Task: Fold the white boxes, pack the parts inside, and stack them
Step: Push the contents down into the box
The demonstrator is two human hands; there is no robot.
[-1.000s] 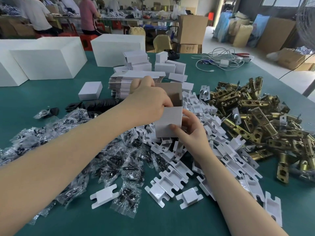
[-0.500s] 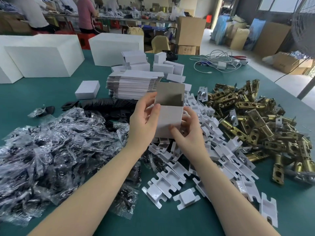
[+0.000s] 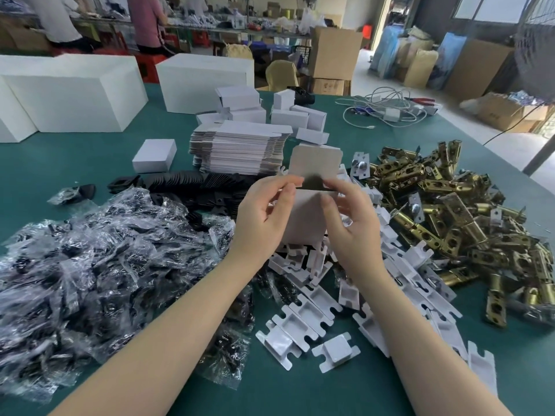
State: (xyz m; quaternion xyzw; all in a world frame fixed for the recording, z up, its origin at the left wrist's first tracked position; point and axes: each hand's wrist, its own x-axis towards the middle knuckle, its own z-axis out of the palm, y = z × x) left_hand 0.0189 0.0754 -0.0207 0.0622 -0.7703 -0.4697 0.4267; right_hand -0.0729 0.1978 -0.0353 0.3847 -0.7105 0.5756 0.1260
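Now both hands have shifted up to the box's mouth: left hand (image 3: 264,217) and right hand (image 3: 350,223) pinch the side flaps of the white box (image 3: 306,217), held upright above the bench (image 3: 300,391), lid open — closing comes next, probably.

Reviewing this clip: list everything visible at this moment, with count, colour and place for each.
small box being folded: one, white, lid flap up, held at centre
flat box blanks: one stack, white, behind the hands
folded small boxes: several, white, behind the stack; one apart to its left
large boxes: three, white, far left of the table
bagged parts: a heap, black in clear plastic, left
black plates: a row, in front of the stack
plastic inserts: many, white, centre and right
latches: a pile, brass, right
cables: a tangle, white, far right
table: one, green
left hand: grip on the box's left side
right hand: grip on its right side
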